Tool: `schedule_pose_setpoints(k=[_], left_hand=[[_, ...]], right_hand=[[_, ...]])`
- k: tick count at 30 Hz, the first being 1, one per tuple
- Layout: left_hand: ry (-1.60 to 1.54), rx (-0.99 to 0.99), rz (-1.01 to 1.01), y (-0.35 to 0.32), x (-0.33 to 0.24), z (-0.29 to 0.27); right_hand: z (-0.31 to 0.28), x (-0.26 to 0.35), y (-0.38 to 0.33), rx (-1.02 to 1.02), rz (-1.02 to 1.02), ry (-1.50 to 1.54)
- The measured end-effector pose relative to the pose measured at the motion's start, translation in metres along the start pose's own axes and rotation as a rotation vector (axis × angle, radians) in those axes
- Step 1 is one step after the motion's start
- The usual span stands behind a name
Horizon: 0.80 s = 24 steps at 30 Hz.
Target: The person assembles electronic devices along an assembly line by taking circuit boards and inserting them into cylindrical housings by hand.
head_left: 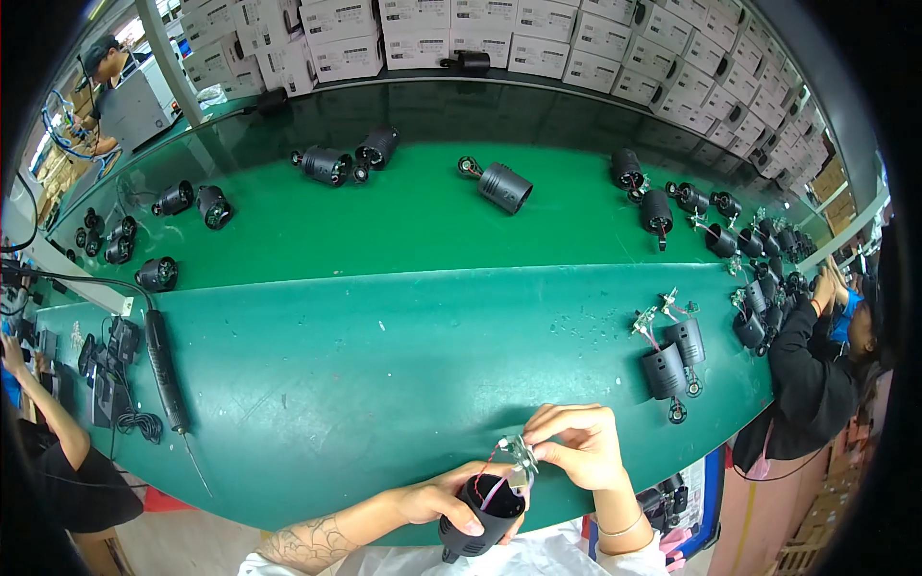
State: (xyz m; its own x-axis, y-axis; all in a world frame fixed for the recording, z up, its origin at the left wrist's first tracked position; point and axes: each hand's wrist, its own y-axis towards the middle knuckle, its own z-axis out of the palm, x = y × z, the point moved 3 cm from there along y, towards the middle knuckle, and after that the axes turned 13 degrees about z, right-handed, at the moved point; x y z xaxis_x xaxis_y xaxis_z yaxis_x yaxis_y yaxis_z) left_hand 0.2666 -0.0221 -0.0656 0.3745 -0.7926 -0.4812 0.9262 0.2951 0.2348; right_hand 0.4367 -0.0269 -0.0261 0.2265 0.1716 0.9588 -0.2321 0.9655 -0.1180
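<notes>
My left hand [437,498] is closed around a black cylindrical housing [468,540], its open end facing up near the table's front edge. Above that opening, my right hand [588,453] pinches a small circuit board [519,455] between thumb and fingers. Thin red and pinkish wires [493,493] run from the board down into the housing. The inside of the housing is mostly hidden. To the right, two similar black housings [664,372] lie on the green table, their small boards [645,323] out on wires.
A black electric screwdriver [165,372] lies at left, beside black power adapters [108,389] and cables. More black housings [504,187] are scattered across the raised green surface [423,240]. Stacked white boxes [418,48] line the back. A co-worker [807,374] works at right, another [77,461] at left.
</notes>
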Motion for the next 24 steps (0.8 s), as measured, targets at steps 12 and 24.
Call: schedule_pose_setpoints(k=[12, 24], left_hand=[[0.284, -0.195, -0.010, 0.005, -0.008, 0.002], [0.398, 0.033, -0.019, 0.006, -0.001, 0.016]], right_hand=[[-0.011, 0.032, -0.006, -0.115, -0.083, -0.937], [-0.002, 0.002, 0.010, 0.155, 0.712, -0.627]])
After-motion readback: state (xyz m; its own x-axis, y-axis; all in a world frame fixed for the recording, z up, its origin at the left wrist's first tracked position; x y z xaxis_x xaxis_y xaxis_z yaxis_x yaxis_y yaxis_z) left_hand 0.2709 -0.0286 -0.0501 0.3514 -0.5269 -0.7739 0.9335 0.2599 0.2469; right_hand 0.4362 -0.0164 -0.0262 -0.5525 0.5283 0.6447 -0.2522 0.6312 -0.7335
